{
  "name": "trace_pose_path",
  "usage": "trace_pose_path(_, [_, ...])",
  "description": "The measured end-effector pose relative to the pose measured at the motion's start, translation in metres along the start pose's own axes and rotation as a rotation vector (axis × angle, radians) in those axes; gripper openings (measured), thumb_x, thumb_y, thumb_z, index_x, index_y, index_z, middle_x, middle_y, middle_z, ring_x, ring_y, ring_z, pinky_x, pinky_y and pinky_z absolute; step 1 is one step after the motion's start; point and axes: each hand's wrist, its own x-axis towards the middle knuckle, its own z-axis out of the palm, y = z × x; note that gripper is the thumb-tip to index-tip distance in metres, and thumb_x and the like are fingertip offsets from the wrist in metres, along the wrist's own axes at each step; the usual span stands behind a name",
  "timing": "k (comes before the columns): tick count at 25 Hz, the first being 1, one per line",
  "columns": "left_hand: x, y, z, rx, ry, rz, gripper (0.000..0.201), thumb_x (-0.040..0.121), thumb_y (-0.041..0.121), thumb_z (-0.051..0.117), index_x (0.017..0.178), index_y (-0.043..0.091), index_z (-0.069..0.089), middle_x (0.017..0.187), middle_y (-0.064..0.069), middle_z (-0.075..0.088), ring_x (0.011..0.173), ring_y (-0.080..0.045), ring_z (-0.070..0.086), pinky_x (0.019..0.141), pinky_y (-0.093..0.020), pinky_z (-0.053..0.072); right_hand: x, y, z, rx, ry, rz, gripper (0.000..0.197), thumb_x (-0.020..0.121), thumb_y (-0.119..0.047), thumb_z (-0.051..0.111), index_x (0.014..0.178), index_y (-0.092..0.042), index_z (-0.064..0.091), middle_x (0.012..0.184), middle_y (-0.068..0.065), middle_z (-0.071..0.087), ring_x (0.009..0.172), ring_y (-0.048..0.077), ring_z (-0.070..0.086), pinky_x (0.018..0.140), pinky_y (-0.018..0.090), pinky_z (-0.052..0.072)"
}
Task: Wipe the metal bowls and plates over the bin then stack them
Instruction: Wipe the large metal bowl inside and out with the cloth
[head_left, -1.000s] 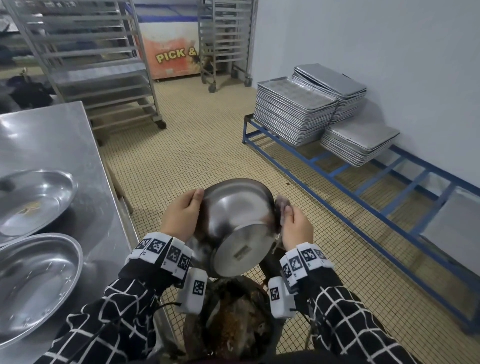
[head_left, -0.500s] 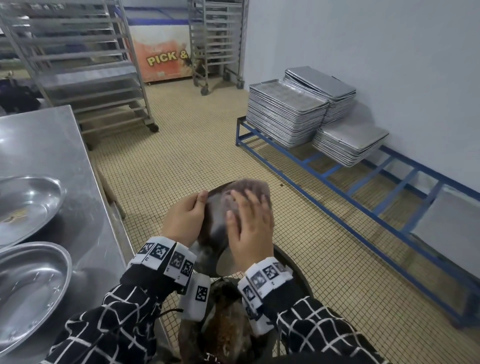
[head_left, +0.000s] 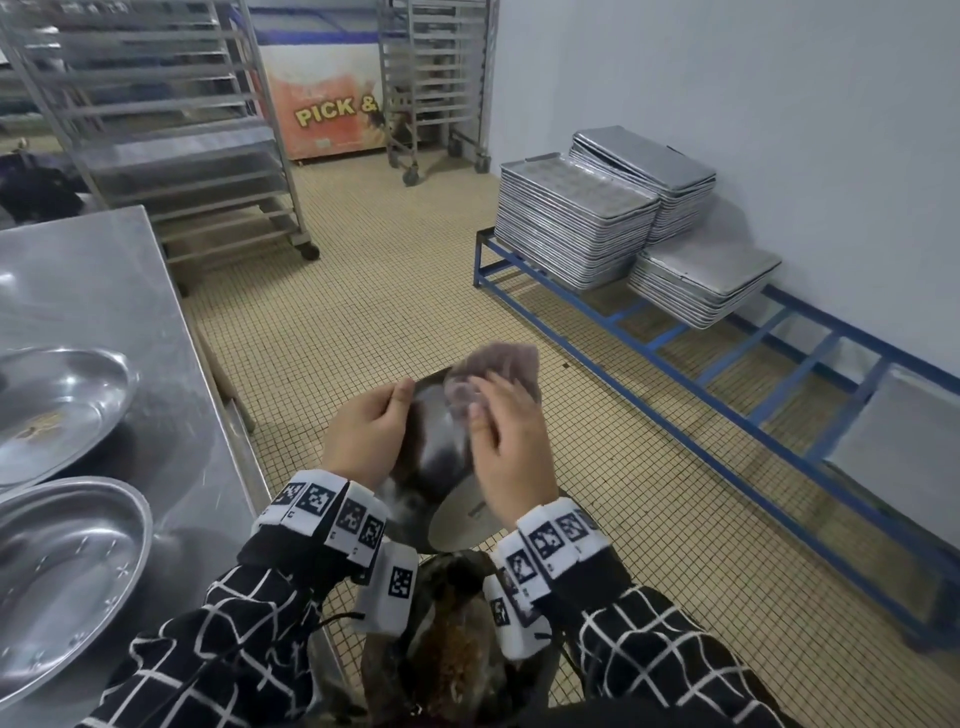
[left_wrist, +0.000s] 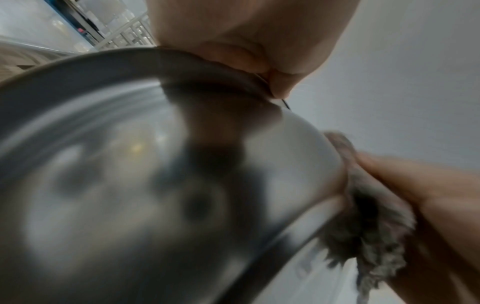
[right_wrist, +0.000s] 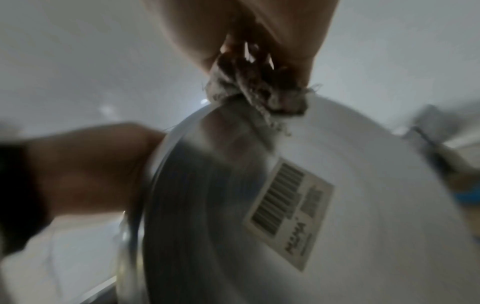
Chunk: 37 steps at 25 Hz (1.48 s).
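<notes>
At the bottom centre of the head view, a dark round bin (head_left: 457, 660) holding brownish scraps sits directly below a shiny round metal bowl (head_left: 441, 447), which is tipped so that its flat base with a barcode sticker (right_wrist: 291, 211) faces the person. The left hand (head_left: 363, 436) grips the bowl's rim on the left side, thumb over the edge. The right hand (head_left: 506, 447) presses a crumpled grey-purple cloth (head_left: 498, 369) against the bowl's outer wall near its upper rim, fingers bent over the cloth. Both wrists wear white bands printed with black square markers, over black sleeves with a white grid.

At the left edge of the frame, a stainless steel table (head_left: 171, 374) carries two shallow oval metal plates (head_left: 57, 566), one nearer and one farther.

In the upper right, stacks of flat grey metal trays (head_left: 571, 223) rest on a low blue metal frame (head_left: 675, 358) along the pale wall. In the upper left stands a wheeled metal rack (head_left: 171, 130) on the tiled floor.
</notes>
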Motion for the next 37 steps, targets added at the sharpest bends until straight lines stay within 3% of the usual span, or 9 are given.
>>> trace_pose_path(4, [0.0,-0.004,-0.003,-0.144,0.029,0.024,0.037,0.09,0.049,0.057,0.076,0.018,0.07,0.065,-0.01,0.066,0.06,-0.022,0.059,0.063,-0.041,0.051,0.009,-0.002,0.003,-0.154,0.025,0.027,0.053,0.097,-0.05,0.021,0.142,-0.027,0.038,0.145,-0.007,0.042,0.137,0.017,0.034,0.114,0.041,0.028])
trace_pose_path(7, [-0.004,-0.008,-0.008,-0.264,0.029,-0.014,0.032,0.08,0.048,0.068,0.076,0.016,0.071,0.065,-0.002,0.07,0.06,-0.019,0.065,0.057,-0.033,0.051,0.01,0.028,-0.002,0.34,0.059,0.475,0.048,0.098,-0.051,0.029,0.137,-0.027,0.044,0.131,-0.007,0.047,0.118,0.015,0.048,0.093,0.029,0.046])
trace_pose_path(12, [-0.003,-0.018,-0.013,-0.436,0.038,-0.122,0.021,0.086,0.033,0.065,0.084,0.013,0.07,0.065,0.002,0.071,0.056,-0.008,0.066,0.05,-0.017,0.051,-0.005,0.062,-0.01,0.941,0.078,1.061,0.048,0.09,-0.059,0.047,0.108,-0.017,0.06,0.107,0.015,0.065,0.098,0.032,0.062,0.086,0.046,0.052])
trace_pose_path(15, [-0.003,-0.033,-0.016,-0.418,0.026,-0.103,0.017,0.089,0.032,0.062,0.091,0.017,0.069,0.078,0.002,0.072,0.072,-0.013,0.068,0.059,-0.019,0.051,-0.011,0.059,-0.023,0.642,0.061,0.918,0.049,0.096,-0.056,0.036,0.128,-0.021,0.051,0.119,0.005,0.058,0.107,0.027,0.055,0.087,0.035,0.044])
trace_pose_path(19, [-0.009,-0.042,-0.02,-0.281,-0.134,-0.048,0.02,0.086,0.041,0.061,0.102,0.03,0.064,0.095,0.002,0.071,0.087,-0.016,0.069,0.07,-0.027,0.056,0.004,0.062,-0.034,0.45,0.017,0.704,0.037,0.097,-0.051,0.034,0.115,-0.025,0.053,0.105,-0.001,0.059,0.09,0.017,0.055,0.08,0.031,0.041])
trace_pose_path(24, [-0.023,-0.019,-0.008,0.018,-0.28,0.019,0.015,0.094,0.038,0.053,0.098,0.029,0.064,0.086,0.01,0.068,0.076,0.003,0.064,0.063,-0.014,0.05,0.017,0.049,-0.02,-0.04,-0.216,0.217,0.029,0.097,-0.038,0.039,0.104,-0.019,0.059,0.105,-0.001,0.054,0.102,0.018,0.046,0.088,0.033,0.044])
trace_pose_path(27, [-0.026,-0.01,-0.001,0.069,-0.259,-0.002,0.029,0.097,0.042,0.046,0.09,0.023,0.067,0.083,0.003,0.068,0.079,-0.013,0.064,0.071,-0.026,0.051,0.018,0.025,-0.017,-0.242,-0.232,-0.003,0.025,0.099,-0.03,0.04,0.11,-0.015,0.056,0.109,-0.001,0.056,0.1,0.017,0.039,0.082,0.029,0.037])
trace_pose_path(34, [-0.022,-0.014,-0.008,-0.087,-0.055,-0.03,0.026,0.097,0.038,0.049,0.087,0.024,0.068,0.084,0.0,0.07,0.084,-0.019,0.064,0.082,-0.039,0.052,-0.017,0.0,0.001,-0.23,-0.028,-0.224,0.044,0.098,-0.04,0.032,0.129,-0.019,0.054,0.135,0.002,0.052,0.127,0.021,0.045,0.106,0.041,0.038])
trace_pose_path(37, [-0.022,-0.011,-0.017,-0.107,-0.046,-0.029,0.023,0.097,0.038,0.048,0.082,0.033,0.064,0.087,0.002,0.069,0.085,-0.015,0.061,0.077,-0.027,0.047,-0.005,0.009,-0.013,0.023,0.033,0.159,0.038,0.1,-0.038,0.032,0.12,-0.015,0.055,0.119,0.0,0.055,0.105,0.014,0.055,0.082,0.023,0.047])
